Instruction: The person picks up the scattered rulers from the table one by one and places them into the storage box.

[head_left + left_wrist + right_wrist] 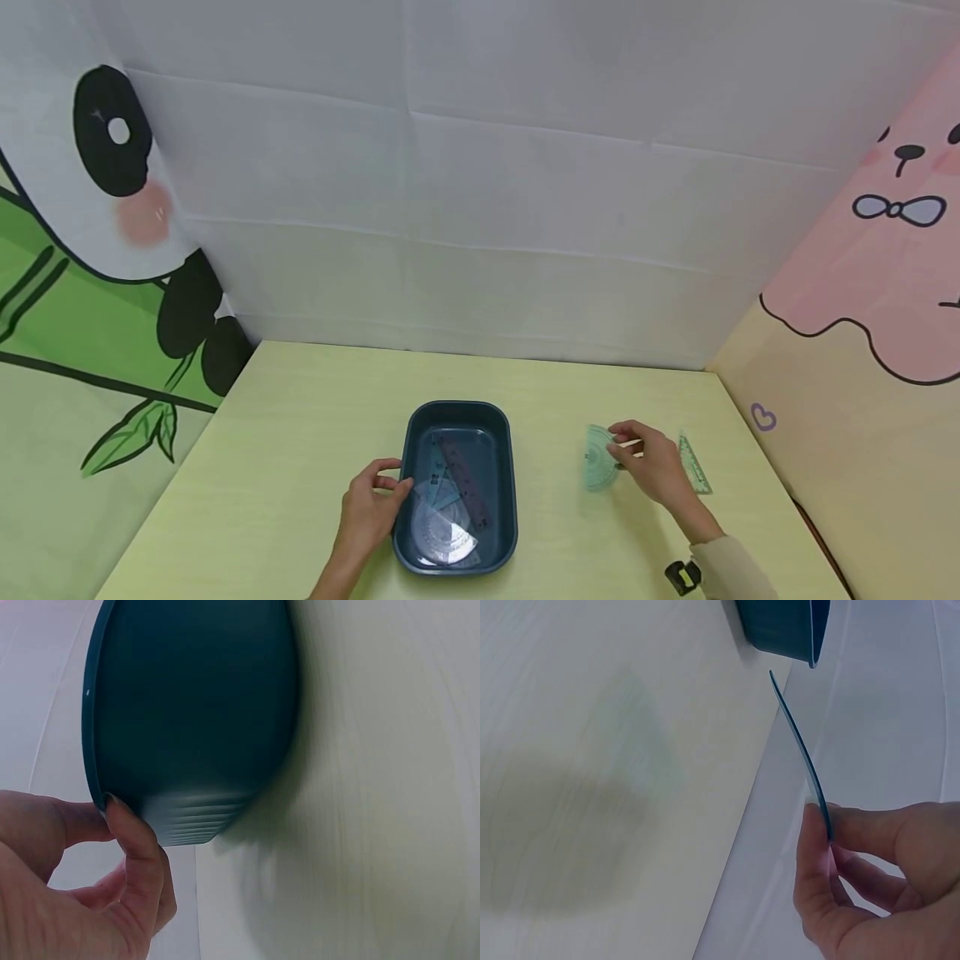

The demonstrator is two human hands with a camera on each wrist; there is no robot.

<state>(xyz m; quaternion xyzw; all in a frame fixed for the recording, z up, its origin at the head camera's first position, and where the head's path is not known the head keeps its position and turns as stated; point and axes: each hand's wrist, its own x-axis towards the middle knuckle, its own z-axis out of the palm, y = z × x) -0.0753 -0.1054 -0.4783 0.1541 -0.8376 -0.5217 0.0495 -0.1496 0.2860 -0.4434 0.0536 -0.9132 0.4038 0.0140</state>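
Observation:
A dark teal plastic tray [498,500] sits on the table, and my left hand [369,508] pinches its left rim between thumb and fingers. Inside the tray lie a purple ruler [463,483], a clear protractor [431,533] and a bluish triangular piece [442,487], overlapping one another. My right hand [651,462] pinches a green see-through protractor [598,458] by its edge, to the right of the tray. In the right wrist view the protractor [802,750] is seen edge-on, held above the table. A green set square [693,467] lies on the table just beyond the right hand.
The pale yellow table [315,417] ends at a white cloth backdrop [480,275]. Side panels carry a panda drawing [112,133] on the left and a pink bear drawing [907,250] on the right. A black band [682,575] shows at the right sleeve.

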